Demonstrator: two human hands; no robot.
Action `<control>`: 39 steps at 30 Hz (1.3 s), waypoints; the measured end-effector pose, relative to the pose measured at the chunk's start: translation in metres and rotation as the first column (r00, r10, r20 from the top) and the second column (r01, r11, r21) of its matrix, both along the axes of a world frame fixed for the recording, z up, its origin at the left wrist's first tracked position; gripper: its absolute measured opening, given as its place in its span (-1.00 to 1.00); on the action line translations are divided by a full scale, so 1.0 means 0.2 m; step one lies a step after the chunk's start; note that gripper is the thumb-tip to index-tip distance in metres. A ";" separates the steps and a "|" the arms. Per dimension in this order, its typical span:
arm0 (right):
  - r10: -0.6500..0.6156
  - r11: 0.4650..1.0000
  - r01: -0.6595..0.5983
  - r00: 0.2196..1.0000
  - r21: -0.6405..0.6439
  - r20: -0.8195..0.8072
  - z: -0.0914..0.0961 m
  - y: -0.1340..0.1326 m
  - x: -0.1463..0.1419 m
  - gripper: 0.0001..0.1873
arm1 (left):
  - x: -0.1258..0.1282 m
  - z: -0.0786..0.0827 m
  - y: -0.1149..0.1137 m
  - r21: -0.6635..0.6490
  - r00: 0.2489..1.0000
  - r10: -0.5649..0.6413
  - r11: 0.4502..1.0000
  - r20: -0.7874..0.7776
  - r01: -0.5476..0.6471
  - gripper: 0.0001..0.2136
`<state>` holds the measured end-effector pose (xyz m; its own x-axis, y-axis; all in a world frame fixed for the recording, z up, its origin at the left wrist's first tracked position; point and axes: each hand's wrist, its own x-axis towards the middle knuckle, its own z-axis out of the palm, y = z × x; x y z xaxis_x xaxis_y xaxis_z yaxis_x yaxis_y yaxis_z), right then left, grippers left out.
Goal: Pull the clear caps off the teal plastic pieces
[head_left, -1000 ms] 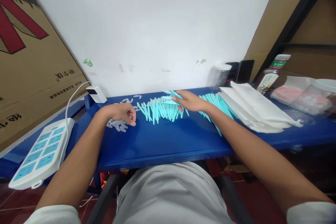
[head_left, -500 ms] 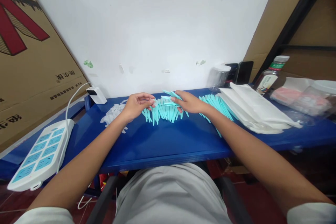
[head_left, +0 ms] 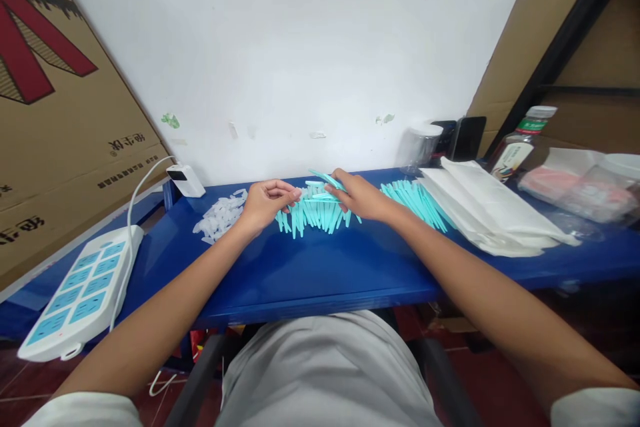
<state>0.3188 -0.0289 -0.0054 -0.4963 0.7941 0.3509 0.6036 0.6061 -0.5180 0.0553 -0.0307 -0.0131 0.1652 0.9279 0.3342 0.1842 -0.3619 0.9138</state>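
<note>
head view: right hand (head_left: 359,196) clamped on turquoise sticks (head_left: 326,179) above stick pile (head_left: 314,217); left hand (head_left: 269,204) just beside, pinched together, cannot tell whether holding anything; clear pieces (head_left: 219,215) heaped farther left on blue table (head_left: 320,273).

Could not make out the content, if any, of the pinch of the left hand (head_left: 265,205), centre of frame. Could not count the turquoise sticks (head_left: 327,179) partly hidden in the right hand (head_left: 361,196). Cut off: printed carton (head_left: 75,120), upper left; sleeves (head_left: 83,411), lower corners. Too small to read: label (head_left: 513,158), right.
</note>
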 end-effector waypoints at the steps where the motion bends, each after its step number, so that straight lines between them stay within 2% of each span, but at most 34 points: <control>1: -0.010 1.000 0.010 1.000 0.018 0.006 0.00 0.00 0.00 -0.74 | 0.00 0.00 0.00 -0.011 1.000 -0.008 1.000 -0.011 0.008 -0.61; 10: -0.140 0.981 0.127 0.987 0.148 0.077 0.01 0.01 0.00 -0.74 | 0.00 -0.01 0.00 -0.114 0.996 -0.082 0.990 -0.022 0.079 -0.55; 16: -0.204 0.967 0.187 0.975 0.171 0.085 0.02 0.00 -0.01 -0.71 | 0.00 -0.01 0.00 -0.168 0.995 -0.102 0.981 -0.001 0.101 -0.53; 24: -0.317 0.923 0.281 0.943 0.262 0.106 0.01 0.02 0.00 -0.65 | -0.01 -0.01 0.00 -0.206 0.994 -0.108 0.972 0.029 0.112 -0.52; 28: -0.343 0.904 0.289 0.930 0.314 0.132 0.01 0.03 0.01 -0.64 | -0.01 -0.01 0.00 -0.213 0.994 -0.105 0.971 0.035 0.110 -0.51; 39: -0.389 0.882 0.307 0.903 0.357 0.185 0.00 0.04 0.02 -0.63 | -0.01 -0.01 0.00 -0.228 0.995 -0.092 0.969 0.037 0.098 -0.51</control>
